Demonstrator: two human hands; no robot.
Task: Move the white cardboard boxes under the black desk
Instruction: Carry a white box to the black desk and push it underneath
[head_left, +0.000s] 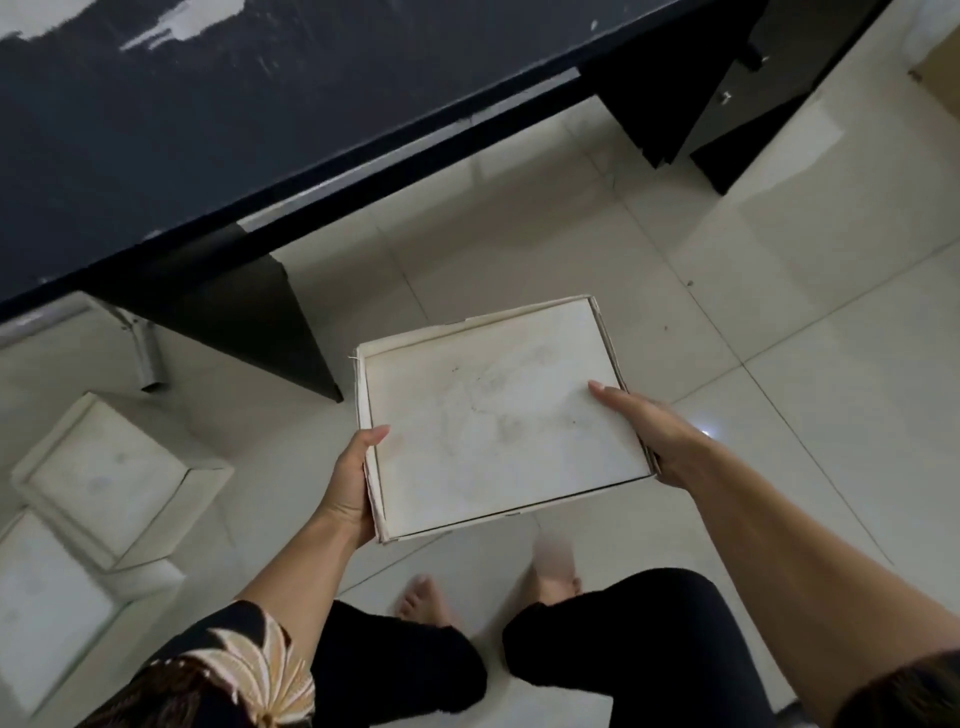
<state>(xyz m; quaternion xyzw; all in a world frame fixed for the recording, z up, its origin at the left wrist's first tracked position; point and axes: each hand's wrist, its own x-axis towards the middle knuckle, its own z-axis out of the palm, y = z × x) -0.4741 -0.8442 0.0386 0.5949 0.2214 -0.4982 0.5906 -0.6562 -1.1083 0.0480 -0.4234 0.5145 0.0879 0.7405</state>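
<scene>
- I hold a flat white cardboard box (501, 415) in the air in front of me, above the pale tiled floor (779, 322), its broad smudged face turned up toward me.
- My left hand (353, 488) takes the box at its 8 o'clock corner, thumb lying on the top face, the rest of the grip wrapped under the edge where I cannot see it.
- My right hand (649, 431) clasps the edge at 3 o'clock, thumb stretched flat across the top, the other digits hidden beneath.
- Both grips are clenched on this one box; it touches nothing else.
- The box's rim looks worn, with layered, frayed cardboard along the left side.
- The black counter (260, 119) runs across the view from 9 o'clock to 1 o'clock of the box, its top scuffed with white patches; the box is near its front edge, not under it.
- A black side panel (249, 322) of the counter stands on the floor at 10 o'clock, close to the box.
- Two more white boxes (104, 478) lie on the floor at 8 o'clock, well apart from the one I hold, blurred.
- My bare feet (426, 603) and black trousers sit at 6 o'clock.
</scene>
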